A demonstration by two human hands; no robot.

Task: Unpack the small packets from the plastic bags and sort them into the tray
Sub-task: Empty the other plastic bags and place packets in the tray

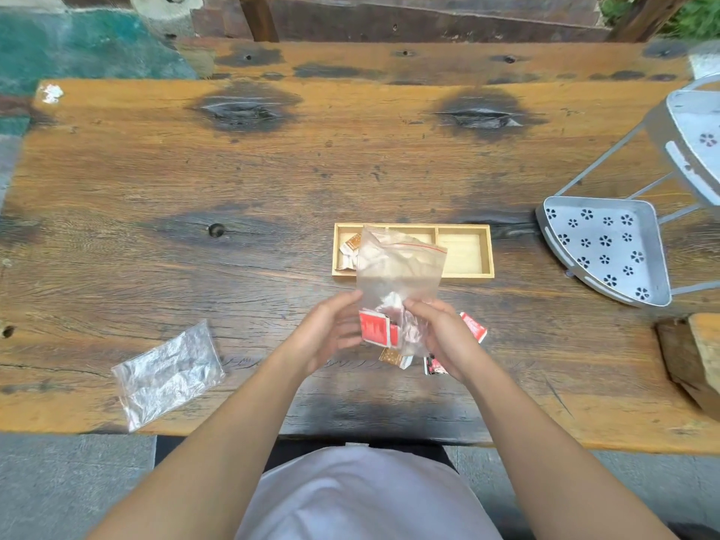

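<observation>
Above the table I hold a clear zip bag [397,267] with a red seal line, its opening pointing away from me. My left hand [331,333] grips its lower left side, where a red packet [375,328] shows through the plastic. My right hand [440,333] pinches the bag's lower right. Loose packets lie under my hands: a brown one [392,357], a dark red one [434,366] and a red one [474,326]. Behind the bag stands a wooden tray [463,276] with three compartments. The left compartment holds several small packets [348,249].
An empty crumpled plastic bag [167,374] lies near the table's front edge on the left. A grey metal corner rack [607,247] with flower-shaped holes rests at the right. A wooden block [693,352] sits at the right edge.
</observation>
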